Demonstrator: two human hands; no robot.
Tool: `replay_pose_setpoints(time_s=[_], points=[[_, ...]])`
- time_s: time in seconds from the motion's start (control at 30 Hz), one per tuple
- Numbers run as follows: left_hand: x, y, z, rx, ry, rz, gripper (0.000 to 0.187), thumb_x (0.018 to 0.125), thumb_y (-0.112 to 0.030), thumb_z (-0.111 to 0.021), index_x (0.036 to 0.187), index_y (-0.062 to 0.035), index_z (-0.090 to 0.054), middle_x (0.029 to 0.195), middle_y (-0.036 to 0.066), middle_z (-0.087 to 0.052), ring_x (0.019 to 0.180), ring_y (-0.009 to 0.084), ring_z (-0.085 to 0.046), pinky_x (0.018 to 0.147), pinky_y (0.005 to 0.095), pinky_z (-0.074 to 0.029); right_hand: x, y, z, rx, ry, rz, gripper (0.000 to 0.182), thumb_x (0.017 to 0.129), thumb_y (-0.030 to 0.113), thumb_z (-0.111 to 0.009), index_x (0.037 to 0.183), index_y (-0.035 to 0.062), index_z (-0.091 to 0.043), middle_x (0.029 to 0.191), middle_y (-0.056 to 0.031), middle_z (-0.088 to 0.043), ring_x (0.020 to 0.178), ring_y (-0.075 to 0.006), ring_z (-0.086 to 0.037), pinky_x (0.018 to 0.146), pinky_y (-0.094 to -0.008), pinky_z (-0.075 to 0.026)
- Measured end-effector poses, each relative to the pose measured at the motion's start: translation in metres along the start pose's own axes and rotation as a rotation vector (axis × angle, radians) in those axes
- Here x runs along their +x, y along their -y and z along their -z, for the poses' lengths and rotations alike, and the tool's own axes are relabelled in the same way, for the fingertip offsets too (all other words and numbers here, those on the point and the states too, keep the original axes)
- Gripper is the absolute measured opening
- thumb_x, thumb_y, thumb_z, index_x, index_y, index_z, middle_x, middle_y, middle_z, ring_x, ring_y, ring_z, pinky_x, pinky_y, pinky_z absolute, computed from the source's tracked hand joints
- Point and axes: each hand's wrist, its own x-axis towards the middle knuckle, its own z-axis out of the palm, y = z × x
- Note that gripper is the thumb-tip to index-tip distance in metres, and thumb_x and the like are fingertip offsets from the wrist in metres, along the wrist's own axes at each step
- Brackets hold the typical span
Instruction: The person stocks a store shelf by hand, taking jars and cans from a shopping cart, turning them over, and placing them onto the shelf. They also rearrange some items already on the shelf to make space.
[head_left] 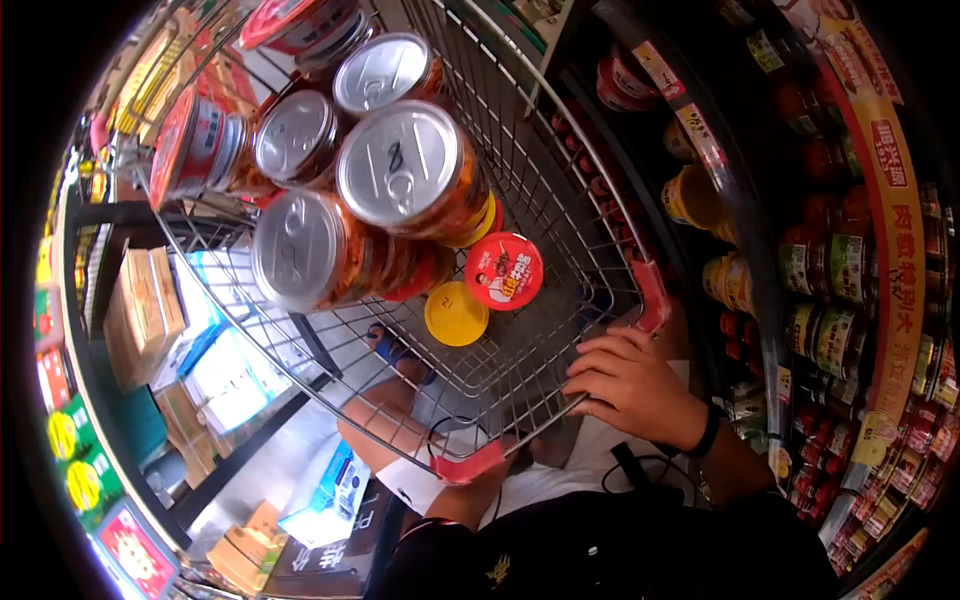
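Close on the right side of the shopping cart (470, 464) rises a dark shelf unit packed with glass jars (830, 262), its edge carrying a long yellow banner (890, 200) with red print; yellow tubs (692, 195) sit on the level nearest the cart. To the cart's left, another rack holds brown cardboard cartons (147, 315) and glossy plastic-wrapped packs, and a blue-and-white pack (332, 495) lies nearer the person, on that same side. The cart itself stands right in front of the person, between the two sides of shelving, its basket a mesh of thin metal wire with smooth red plastic corner pieces (650, 293). Inside, clustered toward its far left, are cylindrical jars (400, 165) with reddish contents and flat silvery lids fitted with pull rings; nearer its middle are a round yellow lid (457, 314) and a printed red lid (505, 270), their edges nearly meeting. Red-labelled tubs (193, 150) line its far left edge. The right hand (630, 385) lies over the cart's near right rim, fingers partly bent and spread; whether it closes around the wire cannot be told. The left hand's grip cannot be told either.
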Motion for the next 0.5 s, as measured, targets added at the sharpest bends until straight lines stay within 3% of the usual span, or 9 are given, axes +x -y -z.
replay_pose_setpoints(time_s=[0.13, 0.37, 0.43, 0.5], points=[[-0.038, -0.007, 0.012, 0.072, -0.152, 0.0, 0.052, 0.085, -0.038, -0.054, 0.126, -0.0061, -0.06, 0.121, 0.015, -0.061, 0.111, 0.0298, -0.059, 0.098, 0.0399, -0.044, 0.005, 0.006, 0.012, 0.092, -0.009, -0.035, 0.022, 0.076, 0.023, -0.078, 0.091, 0.0157, -0.065, 0.102, 0.0033, -0.064, 0.114, -0.0189, -0.055, 0.103, -0.0402, -0.035], [-0.063, -0.018, 0.05, 0.439, -0.618, -0.023, 0.043, 0.087, -0.026, -0.053, 0.122, -0.0037, -0.06, 0.112, 0.017, -0.063, 0.104, 0.0327, -0.061, 0.095, 0.0421, -0.045, -0.007, 0.011, 0.005, 0.034, -0.032, 0.0, 0.02, 0.076, 0.019, -0.077, 0.091, 0.0157, -0.064, 0.105, 0.001, -0.064, 0.11, -0.0207, -0.055, 0.103, -0.041, -0.032], [-0.055, -0.017, 0.059, 0.663, -0.874, -0.075, 0.04, 0.087, -0.022, -0.052, 0.121, -0.003, -0.06, 0.11, 0.018, -0.064, 0.103, 0.0335, -0.062, 0.094, 0.0427, -0.045, -0.015, 0.014, 0.0, 0.033, -0.094, 0.014, 0.019, 0.078, 0.017, -0.076, 0.093, 0.0154, -0.064, 0.109, -0.001, -0.063, 0.11, -0.0215, -0.054, 0.105, -0.0419, -0.031], [-0.042, -0.011, 0.059, 0.972, -1.321, -0.153, 0.038, 0.088, -0.019, -0.052, 0.12, -0.0023, -0.06, 0.107, 0.018, -0.064, 0.101, 0.0343, -0.062, 0.093, 0.0434, -0.045, -0.024, 0.019, -0.012, -0.001, -0.193, 0.03, 0.019, 0.08, 0.018, -0.074, 0.096, 0.0145, -0.064, 0.113, -0.0028, -0.062, 0.113, -0.0231, -0.053, 0.107, -0.0434, -0.029]])
